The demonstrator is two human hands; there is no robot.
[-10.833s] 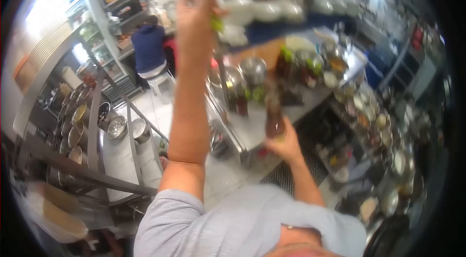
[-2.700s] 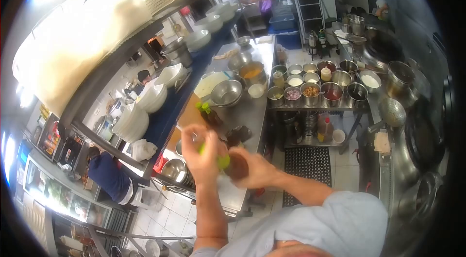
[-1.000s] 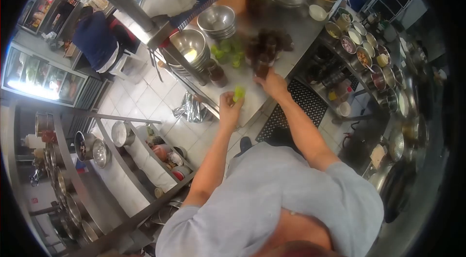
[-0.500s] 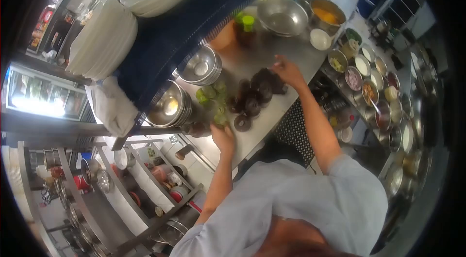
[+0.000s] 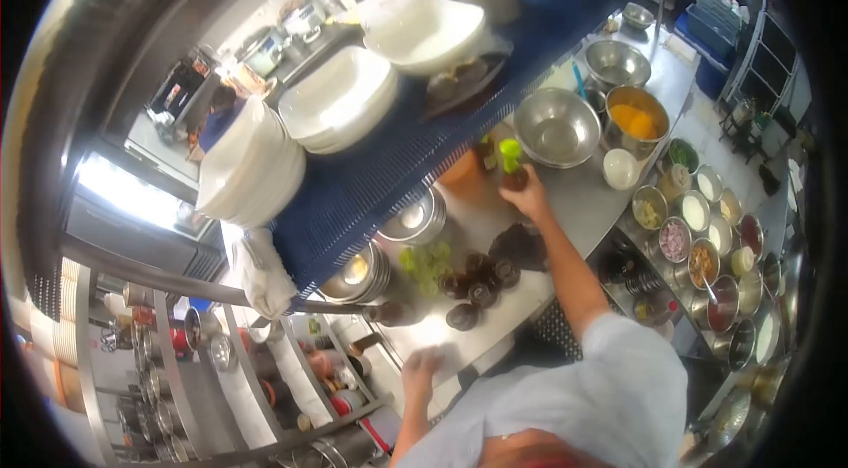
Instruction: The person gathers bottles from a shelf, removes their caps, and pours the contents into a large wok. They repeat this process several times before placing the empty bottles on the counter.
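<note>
My right hand (image 5: pixel 527 196) is closed around a dark bottle (image 5: pixel 514 177) with a bright green cap, near the shelf's edge above the steel counter. Low over the counter's front edge is my left hand (image 5: pixel 421 364), apart from the other things, its fingers smeared by motion. Between my hands lie several dark round containers (image 5: pixel 481 283) with ring-like tops, too blurred to name exactly. Beside them is a cluster of light green pieces (image 5: pixel 426 267). A crumpled black thing (image 5: pixel 521 247) sits by my right forearm.
A blue mat (image 5: pixel 371 177) with stacked white bowls (image 5: pixel 340 97) covers the overhead shelf. Steel bowls (image 5: pixel 353 274) are stacked beneath it. On the counter's far end stand a large steel bowl (image 5: pixel 556 126) and a pot of orange food (image 5: pixel 636 119). Ingredient containers (image 5: pixel 676 240) line the right.
My right hand has moved from beside the black thing to the green-capped bottle and taken hold of it. My left hand has drawn back from the green pieces. The view has shifted.
</note>
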